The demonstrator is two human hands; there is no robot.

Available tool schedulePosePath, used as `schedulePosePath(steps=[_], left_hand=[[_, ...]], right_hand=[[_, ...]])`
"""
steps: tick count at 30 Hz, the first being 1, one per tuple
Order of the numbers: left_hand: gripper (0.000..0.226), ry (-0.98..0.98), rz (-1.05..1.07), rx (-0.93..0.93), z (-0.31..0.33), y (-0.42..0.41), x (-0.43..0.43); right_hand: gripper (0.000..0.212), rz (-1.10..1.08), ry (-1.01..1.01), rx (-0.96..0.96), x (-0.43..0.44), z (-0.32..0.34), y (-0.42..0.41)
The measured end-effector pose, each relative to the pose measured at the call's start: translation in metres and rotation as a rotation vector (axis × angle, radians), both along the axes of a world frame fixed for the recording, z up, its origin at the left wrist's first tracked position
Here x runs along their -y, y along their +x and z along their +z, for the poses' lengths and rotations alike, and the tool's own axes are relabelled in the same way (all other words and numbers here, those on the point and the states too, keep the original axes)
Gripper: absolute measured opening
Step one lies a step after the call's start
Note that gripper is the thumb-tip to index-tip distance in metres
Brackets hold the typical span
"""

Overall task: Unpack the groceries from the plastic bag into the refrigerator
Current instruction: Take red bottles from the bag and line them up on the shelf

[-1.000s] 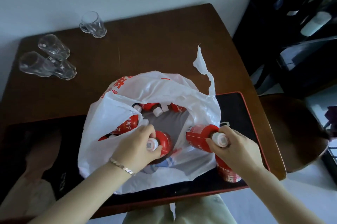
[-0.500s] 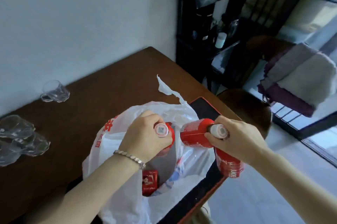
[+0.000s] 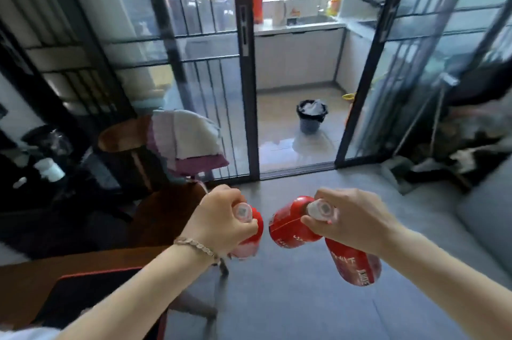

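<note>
Head view: your left hand [image 3: 221, 224] grips one red bottle [image 3: 250, 245] by the neck, right hand [image 3: 349, 223] grips two bottles [image 3: 288, 229]; smooth, prob. heavy, so hold under caps.

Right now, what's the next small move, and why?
Probably turn to look for the refrigerator: the left hand grips one red bottle, the right hand grips a tilted bottle and a hanging bottle, and no refrigerator shows, only a glass sliding door ahead.

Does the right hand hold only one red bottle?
No, the right hand grips two: a sideways red bottle held at its white cap, and a hanging red bottle below the palm.
</note>
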State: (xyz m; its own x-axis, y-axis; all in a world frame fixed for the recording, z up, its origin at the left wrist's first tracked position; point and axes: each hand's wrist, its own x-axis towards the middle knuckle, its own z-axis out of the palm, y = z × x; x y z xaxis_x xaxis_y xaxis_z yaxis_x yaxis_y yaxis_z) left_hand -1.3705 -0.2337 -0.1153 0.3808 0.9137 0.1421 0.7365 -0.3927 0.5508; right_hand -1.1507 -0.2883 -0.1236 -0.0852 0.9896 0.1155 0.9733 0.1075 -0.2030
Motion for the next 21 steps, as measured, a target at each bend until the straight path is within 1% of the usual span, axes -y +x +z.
schedulePosePath(steps=[2,3,6,10,13,15,21], left_hand=[[0.016,-0.007,-0.107,0.013,0.005,0.08,-0.014],[0.015,-0.01,-0.147,0.021,0.006,0.12,-0.019],[0.016,-0.024,-0.229,0.028,0.01,0.243,-0.03],[0.013,-0.025,-0.352,0.05,0.028,0.394,-0.039],[0.011,0.0,-0.453,0.066,0.044,0.492,-0.047],[0.012,-0.022,-0.51,0.088,0.054,0.553,-0.056],[0.013,-0.007,-0.682,0.106,0.076,0.726,-0.098]], right_hand=[[0.063,-0.111,0.043,0.019,0.012,0.003,0.07],[0.063,-0.15,0.051,0.029,0.017,0.005,0.106],[0.054,-0.249,0.111,0.06,0.033,0.021,0.206],[0.057,-0.425,0.106,0.089,0.051,0.046,0.331],[0.048,-0.573,0.091,0.043,0.062,0.063,0.417],[0.045,-0.67,0.092,0.02,0.065,0.074,0.468],[0.044,-0.936,0.182,0.097,0.052,0.104,0.607]])
